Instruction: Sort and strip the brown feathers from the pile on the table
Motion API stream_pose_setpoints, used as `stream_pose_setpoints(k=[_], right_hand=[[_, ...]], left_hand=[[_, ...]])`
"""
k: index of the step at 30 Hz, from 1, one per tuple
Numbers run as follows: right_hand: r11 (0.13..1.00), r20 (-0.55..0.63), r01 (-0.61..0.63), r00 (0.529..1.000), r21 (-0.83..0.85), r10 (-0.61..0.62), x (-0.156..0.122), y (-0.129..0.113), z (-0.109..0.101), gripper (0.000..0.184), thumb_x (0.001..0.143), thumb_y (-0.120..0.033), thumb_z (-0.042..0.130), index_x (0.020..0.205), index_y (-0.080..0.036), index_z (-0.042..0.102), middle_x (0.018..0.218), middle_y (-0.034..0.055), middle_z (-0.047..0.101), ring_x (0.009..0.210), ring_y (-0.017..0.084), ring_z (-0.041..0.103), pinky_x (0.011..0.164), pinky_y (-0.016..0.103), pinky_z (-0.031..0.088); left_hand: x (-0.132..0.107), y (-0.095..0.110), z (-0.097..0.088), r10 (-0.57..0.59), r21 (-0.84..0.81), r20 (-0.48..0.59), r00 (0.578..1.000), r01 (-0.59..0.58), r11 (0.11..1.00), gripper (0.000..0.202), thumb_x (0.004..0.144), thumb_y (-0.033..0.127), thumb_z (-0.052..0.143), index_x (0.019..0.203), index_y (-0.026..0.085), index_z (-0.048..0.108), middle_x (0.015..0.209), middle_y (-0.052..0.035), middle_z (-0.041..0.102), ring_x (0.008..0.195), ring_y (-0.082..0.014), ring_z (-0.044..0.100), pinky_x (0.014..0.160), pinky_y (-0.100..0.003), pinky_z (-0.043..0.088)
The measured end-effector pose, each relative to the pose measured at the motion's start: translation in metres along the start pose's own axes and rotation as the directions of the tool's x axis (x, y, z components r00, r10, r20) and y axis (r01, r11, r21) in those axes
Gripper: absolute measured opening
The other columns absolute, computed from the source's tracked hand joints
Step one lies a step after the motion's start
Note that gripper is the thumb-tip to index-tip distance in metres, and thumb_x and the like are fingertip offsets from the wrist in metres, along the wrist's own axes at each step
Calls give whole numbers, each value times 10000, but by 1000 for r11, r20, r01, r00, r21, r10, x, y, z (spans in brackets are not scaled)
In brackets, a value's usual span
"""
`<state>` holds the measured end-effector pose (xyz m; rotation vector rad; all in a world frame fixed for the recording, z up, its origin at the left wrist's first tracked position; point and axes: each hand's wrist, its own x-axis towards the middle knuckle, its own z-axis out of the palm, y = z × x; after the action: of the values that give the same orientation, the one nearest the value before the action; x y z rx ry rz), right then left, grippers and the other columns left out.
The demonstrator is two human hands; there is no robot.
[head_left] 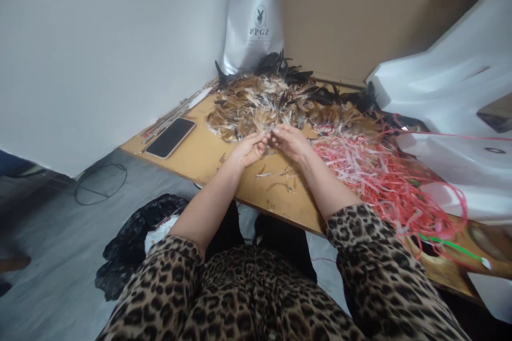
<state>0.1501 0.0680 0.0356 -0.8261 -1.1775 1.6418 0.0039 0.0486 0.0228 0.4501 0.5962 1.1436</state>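
Observation:
My left hand (253,149) and my right hand (291,143) meet over the table, both closed in a pinch with their fingertips almost touching. A brown feather (262,119) seems to rise from between them, though its outline blends into the feather pile (240,98) just behind. That pile is brown, cream and black. Below my fingers, a few thin feather scraps (280,175) lie on the wood. A heap of red and pink ribbon-like strips (380,181) lies beside my right forearm.
A dark-screened phone (171,137) lies near the left edge of the wooden table (208,162). At the back stands a silvery-white bag (254,16). White sewing-machine-like equipment (436,85) fills the right side. A black plastic bag (132,242) is on the floor.

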Motion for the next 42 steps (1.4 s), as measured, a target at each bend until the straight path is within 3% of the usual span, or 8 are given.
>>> stream_pose_setpoints(k=[11,23,27,30,33,38,40,42], right_hand=[[997,-89,50,995,-67,-56,2,2,2,328,501,-385,777,631,-175,561,602,-18,625,549,100,556,578,243,445],[975,-135,65,986,-214,-95,3,4,2,284,528,-397,738,622,-173,590,541,-30,563,492,84,476,507,226,366],[918,-163,92,973,-386,-166,7,1,-10,280,587,-423,673,666,-161,615,527,-26,546,470,82,440,506,233,353],[725,-109,122,959,-678,-263,10,1,-25,239,644,-376,604,665,-139,631,574,0,580,518,96,465,543,236,367],[403,4,117,963,-908,-270,9,1,-35,224,700,-335,535,678,-144,650,655,29,627,597,126,520,582,239,376],[-126,95,74,980,-989,-173,0,-5,-23,211,729,-278,497,768,-177,677,844,94,672,760,202,589,652,279,394],[-232,82,45,985,-972,-153,-3,-6,-18,221,739,-253,482,783,-165,680,875,128,672,797,226,598,678,297,400],[-232,52,12,984,-973,-169,-2,-6,-16,212,738,-230,481,764,-156,678,852,135,673,798,229,601,692,302,402]], left_hand=[[2,-5,3,127,251,-56,990,-109,962,40,761,121,598,762,86,617,724,-58,679,557,-46,603,470,-103,429],[1,-10,6,224,484,-38,974,-178,856,119,706,178,661,685,75,605,660,-74,670,489,-57,577,469,-137,423],[4,-7,1,291,456,-90,952,-220,862,145,701,209,672,682,88,594,650,-51,659,495,-49,571,464,-130,413],[7,-3,-3,347,366,-155,925,-273,890,133,723,211,654,710,92,596,686,-50,664,517,-41,571,482,-127,416],[9,-1,-6,358,327,-194,913,-284,901,112,748,198,627,717,95,596,690,-42,664,529,-35,569,487,-121,411],[10,-3,-6,357,312,-189,915,-289,905,101,751,179,620,704,93,597,677,-40,659,516,-36,565,468,-121,400],[10,-3,-6,356,310,-188,915,-289,906,101,746,178,625,703,92,595,673,-40,659,512,-36,564,462,-119,395],[10,-3,-7,353,307,-186,917,-287,907,105,742,181,631,701,93,592,680,-44,662,514,-36,565,459,-118,392]])
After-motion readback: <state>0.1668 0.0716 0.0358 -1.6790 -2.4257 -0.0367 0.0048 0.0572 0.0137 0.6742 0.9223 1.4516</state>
